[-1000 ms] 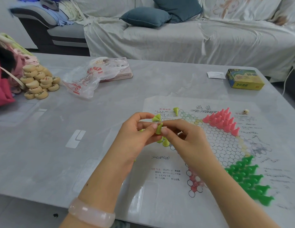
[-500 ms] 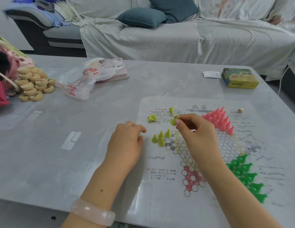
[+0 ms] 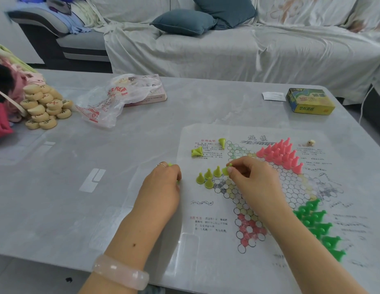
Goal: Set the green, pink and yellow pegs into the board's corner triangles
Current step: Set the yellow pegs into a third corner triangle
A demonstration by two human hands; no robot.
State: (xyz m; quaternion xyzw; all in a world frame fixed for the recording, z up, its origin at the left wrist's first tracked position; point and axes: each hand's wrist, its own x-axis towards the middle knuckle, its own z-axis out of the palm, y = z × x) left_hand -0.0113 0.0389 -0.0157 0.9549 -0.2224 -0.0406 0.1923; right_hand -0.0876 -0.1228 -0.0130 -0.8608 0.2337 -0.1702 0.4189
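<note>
Grey tabletop before a draped sofa: wooden discs lie far off the left hand, which curls on the table over yellow pegs, count hidden. Between the hands three yellow pegs stand on the board; beyond them lie roughly three more. The right hand pinches a fourth peg at that row. Beyond it the pink pegs look complete; green pegs fill the corner right of its forearm. Yellow's triangle seems under half filled.

Yellow pegs, pink pegs, green pegs, white board.
</note>
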